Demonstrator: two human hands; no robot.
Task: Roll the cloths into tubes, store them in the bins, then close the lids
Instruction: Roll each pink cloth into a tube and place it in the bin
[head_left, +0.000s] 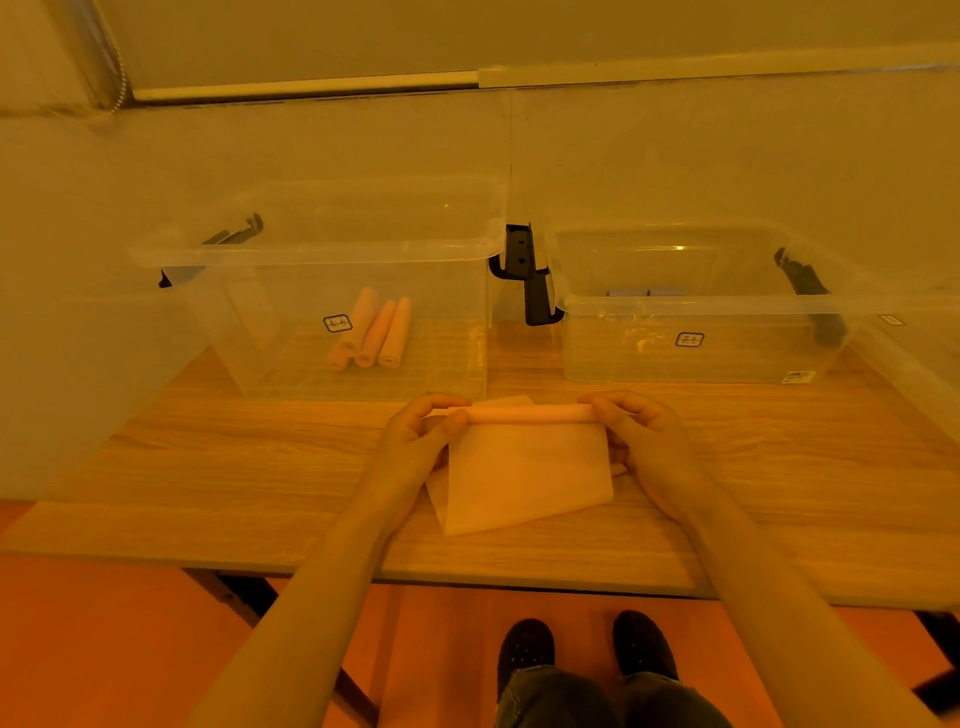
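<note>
- Warm orange light washes over a pale wood-grain tabletop set against a plain wall, with two clear plastic storage bins standing along its far side.
- On the tabletop just in front of the person lies a thin, pale peach square cloth, its far edge already wound into a narrow tube that spans from one hand to the other.
- At the tube's left end, the left hand pinches it, fingers curled over the top and thumb pressing from the near side.
- Matching it at the other end, the right hand curls its fingers round the roll.
- Most of the cloth is flat and unrolled, spreading from the tube back toward the person between the two wrists; a second sheet seems to lie beneath it, its corner peeking out beyond the tube.
- To roll well, I would keep both ends turning at the same rate and hold the tension even, so the tube stays straight rather than coning.
- Beyond the left hand, the left clear bin holds three finished peach rolled tubes, lying side by side.
- Beyond the right hand, the right clear bin shows something bluish at its back; I cannot tell what.
</note>
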